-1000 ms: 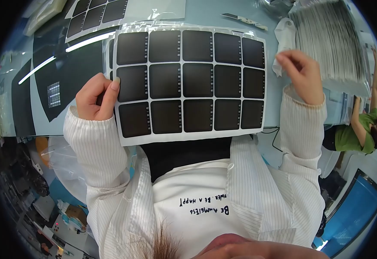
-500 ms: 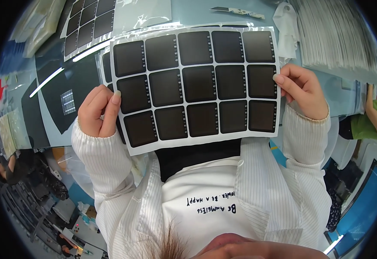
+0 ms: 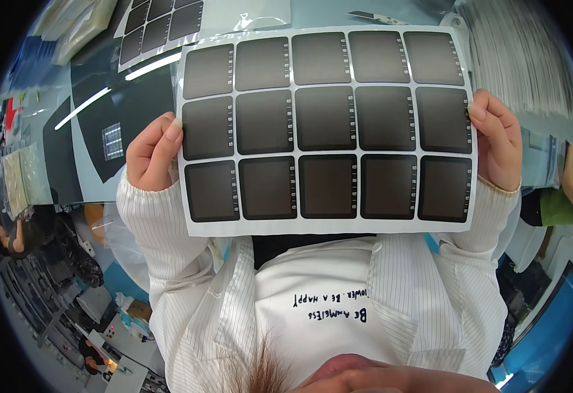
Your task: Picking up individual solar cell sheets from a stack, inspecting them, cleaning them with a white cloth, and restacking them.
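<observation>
Between my two hands a white sheet [image 3: 331, 226] is held up, printed with three rows of black rounded squares that carry small white marks along one side. My left hand [image 3: 154, 154] pinches its left edge between thumb and curled fingers. At the right edge my right hand [image 3: 498, 141] grips it the same way, thumb on the front. The sheet hangs above the table's near edge, bowing slightly. Another sheet of the same kind [image 3: 158, 29] lies beyond it on the table, partly cut off by the picture's top.
A craft knife [image 3: 373, 18] lies at the far side. To the right rises a thick stack of white sheets [image 3: 519, 62]. Clear plastic packs [image 3: 80, 33] sit at the far left, near glossy black sheets [image 3: 93, 124]. Other people are at the right, in green [image 3: 568, 193], and at the left [image 3: 21, 236].
The sheet has come closer to the camera and looks larger. Its tilt has levelled out, and both hands have shifted right with it, keeping their hold.
</observation>
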Demonstrator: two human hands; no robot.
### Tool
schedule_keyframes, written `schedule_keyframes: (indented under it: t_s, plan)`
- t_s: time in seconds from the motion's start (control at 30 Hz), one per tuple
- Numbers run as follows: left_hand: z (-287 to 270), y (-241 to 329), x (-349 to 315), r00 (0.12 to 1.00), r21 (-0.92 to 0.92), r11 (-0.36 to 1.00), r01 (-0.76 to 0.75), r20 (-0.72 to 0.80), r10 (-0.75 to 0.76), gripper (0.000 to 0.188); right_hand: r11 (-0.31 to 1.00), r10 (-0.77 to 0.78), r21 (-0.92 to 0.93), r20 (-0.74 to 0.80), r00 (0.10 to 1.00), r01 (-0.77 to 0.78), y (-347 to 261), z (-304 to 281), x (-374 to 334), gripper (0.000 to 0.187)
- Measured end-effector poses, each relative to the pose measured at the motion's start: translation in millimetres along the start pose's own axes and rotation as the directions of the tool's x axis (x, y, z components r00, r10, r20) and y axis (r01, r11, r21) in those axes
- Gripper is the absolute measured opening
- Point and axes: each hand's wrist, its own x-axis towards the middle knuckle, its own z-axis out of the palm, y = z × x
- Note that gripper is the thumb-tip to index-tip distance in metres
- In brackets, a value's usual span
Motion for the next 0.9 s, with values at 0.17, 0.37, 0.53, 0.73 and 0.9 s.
schedule_keyframes:
  t_s: [0.17,0.37,0.53,0.73,0.9]
  plan:
    - [-2.8,7.9,1.1,0.991,-0.086,0.988,0.125,-0.041,-0.129,0.026,1.000,0.010,0.022,0.007,1.000,-0.010,-3.3,0.0,1.1,0.017]
    - [-8.1,6.0,-1.1,0.980,-0.133,0.976,0.175,-0.070,-0.185,0.025,0.999,0.011,0.042,0.017,1.000,-0.012,-6.1,3.6,1.8,0.017]
    - [-9.4,8.3,-0.9,0.982,-0.170,0.973,0.156,-0.078,-0.171,0.025,0.998,0.014,0.053,0.050,0.999,-0.016,-7.8,1.6,1.9,0.017]
    - [-11.7,14.4,-5.0,0.988,-0.156,0.979,0.129,-0.069,-0.141,0.025,0.999,0.006,0.043,0.068,0.998,-0.009,-9.5,5.2,2.0,0.019]
    - [-18.1,14.6,-5.7,0.998,-0.100,0.994,0.032,-0.043,-0.037,0.027,1.000,0.002,-0.022,0.085,0.996,0.000,-18.3,8.4,1.3,0.018]
